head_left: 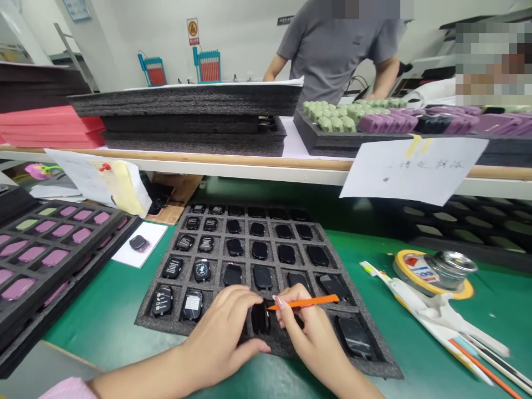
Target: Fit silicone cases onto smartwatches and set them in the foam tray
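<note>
My left hand (222, 330) is curled at the near edge of a black foam tray (332, 346). Between its index finger and thumb a black smartwatch body (261, 320) stands on edge. My right hand (305, 324) pinches a slim orange stick (318, 301), whose tip meets the upper edge of that watch. Rows of square compartments in the tray hold several more watch bodies. A few screens on the left are lit, such as a round dial (201, 270) and a white page (193, 305); those to the right look dark.
To the left, another foam tray (70, 271) holds purple and green pieces. One watch lies on a white pad (153, 235). At right are a tape roll (409, 269), a metal-topped jar (455, 263) and a white brush (415, 305). Above runs a shelf (249, 169); behind it stands a person (336, 50).
</note>
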